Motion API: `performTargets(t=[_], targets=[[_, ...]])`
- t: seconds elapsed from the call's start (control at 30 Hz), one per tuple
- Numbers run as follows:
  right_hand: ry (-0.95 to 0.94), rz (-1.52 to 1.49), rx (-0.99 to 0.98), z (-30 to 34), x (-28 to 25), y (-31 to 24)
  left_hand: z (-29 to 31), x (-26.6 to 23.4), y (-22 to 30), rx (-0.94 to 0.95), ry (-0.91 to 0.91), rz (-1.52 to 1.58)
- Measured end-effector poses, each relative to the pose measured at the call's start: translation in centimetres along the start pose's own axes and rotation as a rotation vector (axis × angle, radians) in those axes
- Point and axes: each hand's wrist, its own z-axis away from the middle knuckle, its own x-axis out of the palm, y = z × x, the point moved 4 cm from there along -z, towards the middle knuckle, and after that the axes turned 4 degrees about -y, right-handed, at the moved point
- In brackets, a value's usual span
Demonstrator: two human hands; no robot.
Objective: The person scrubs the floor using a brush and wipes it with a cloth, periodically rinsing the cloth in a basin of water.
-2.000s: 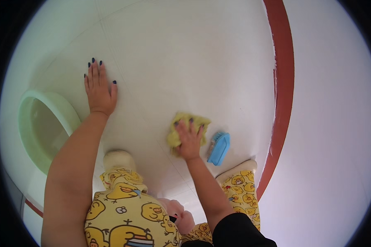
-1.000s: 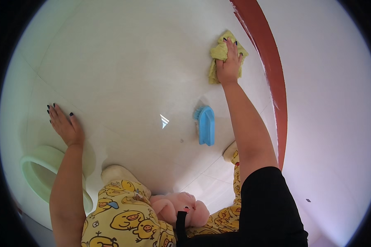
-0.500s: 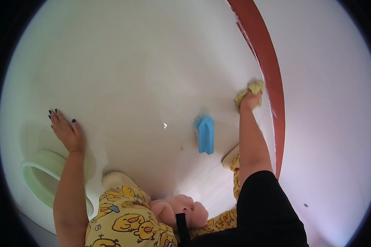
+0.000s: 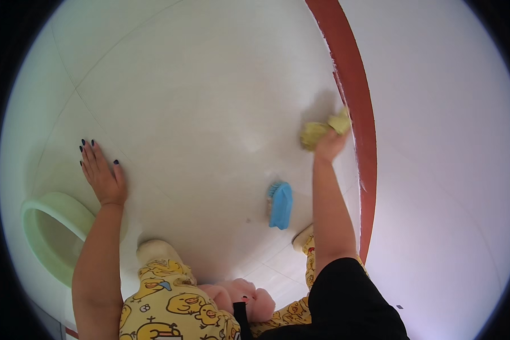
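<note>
Moved to red strip (image 4: 363,124): crumpled cloth (image 4: 313,136) | right hand (image 4: 330,147): gripping | brush (image 4: 281,207): bristly

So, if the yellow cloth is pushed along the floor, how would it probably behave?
The cloth is likely floppy, since it is bunched unevenly at the right hand. Pushed along the floor, it would probably crumple, as no stiff edge shows. It looks unlikely to break, being soft fabric; whether it is wet, I cannot tell.
</note>
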Motion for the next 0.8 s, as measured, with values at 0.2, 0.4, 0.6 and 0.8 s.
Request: performTargets(t=[0.2,0.4,0.6,0.8], targets=[[-0.442,0.507,-0.534,5.0,10.1,-7.6,-0.7,0.0,0.8,0.049,0.041,0.008],[-0.480,0.422,-0.572,3.8,9.5,-6.6,-0.6,0.2,0.8,0.073,0.046,-0.004],[-0.144,0.557,-0.308,-2.6,0.5,6.0,-0.7,0.2,0.6,0.084,0.035,-0.012],[-0.184,0.593,0.425,-2.3,-6.7,12.0,-0.1,0.2,-0.5,0.017,0.019,-0.035]])
